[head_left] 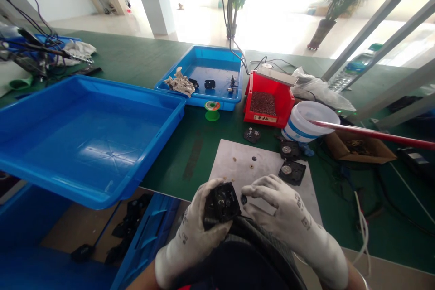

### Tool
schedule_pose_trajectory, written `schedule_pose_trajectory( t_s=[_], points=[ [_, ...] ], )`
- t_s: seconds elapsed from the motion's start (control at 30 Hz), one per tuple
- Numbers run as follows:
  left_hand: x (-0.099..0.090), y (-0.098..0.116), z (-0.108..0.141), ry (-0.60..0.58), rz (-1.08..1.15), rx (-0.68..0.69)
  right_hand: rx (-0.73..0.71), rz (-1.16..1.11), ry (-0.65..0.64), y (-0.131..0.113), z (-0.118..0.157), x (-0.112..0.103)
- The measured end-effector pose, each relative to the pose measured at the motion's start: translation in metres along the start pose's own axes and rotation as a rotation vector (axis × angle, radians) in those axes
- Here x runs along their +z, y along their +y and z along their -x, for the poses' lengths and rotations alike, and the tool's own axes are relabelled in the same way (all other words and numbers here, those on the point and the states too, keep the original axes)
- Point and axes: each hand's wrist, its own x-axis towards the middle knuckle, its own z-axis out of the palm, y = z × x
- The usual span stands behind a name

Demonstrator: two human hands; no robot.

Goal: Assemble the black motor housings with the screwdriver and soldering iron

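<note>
My left hand (197, 222), in a white glove, is wrapped round a black square plastic housing (227, 201) with small parts visible inside it. Close to its right side, my gloved right hand (277, 204) pinches a small dark round piece (244, 199) between thumb and fingertips. Both hands are over the near edge of the bench, by a white sheet (268, 163). Small round parts, among them a dark ring (254, 158), lie on that sheet. Two black housings, each with a silver disc, rest at its right; the nearer housing (292, 172) is flat on the paper.
A large blue tray (84, 131) stands left, another blue tray (204, 95) behind. A red bin (268, 115) of small brown pieces adjoins a white bucket (306, 122), with a red rod (374, 133) crossing it. A green solder spool (212, 111) and cardboard box (363, 154) are nearby.
</note>
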Motion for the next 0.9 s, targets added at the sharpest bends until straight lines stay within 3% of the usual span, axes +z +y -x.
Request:
schedule_pose_trajectory(
  t_s=[0.13, 0.37, 0.73, 0.9],
  points=[
    [-0.002, -0.003, -0.002, -0.069, 0.052, 0.011, -0.141, -0.189, 0.006, -0.010, -0.005, 0.002],
    [-0.007, -0.011, -0.003, -0.167, -0.005, 0.128, -0.114, -0.262, -0.092, -0.006, -0.007, 0.002],
    [-0.019, 0.002, -0.032, -0.231, -0.065, 0.284, -0.288, 0.051, -0.018, -0.009, -0.022, -0.011],
    [-0.022, 0.004, -0.034, -0.281, -0.057, 0.281, -0.200, 0.147, 0.015, -0.009, -0.021, -0.012]
  ],
)
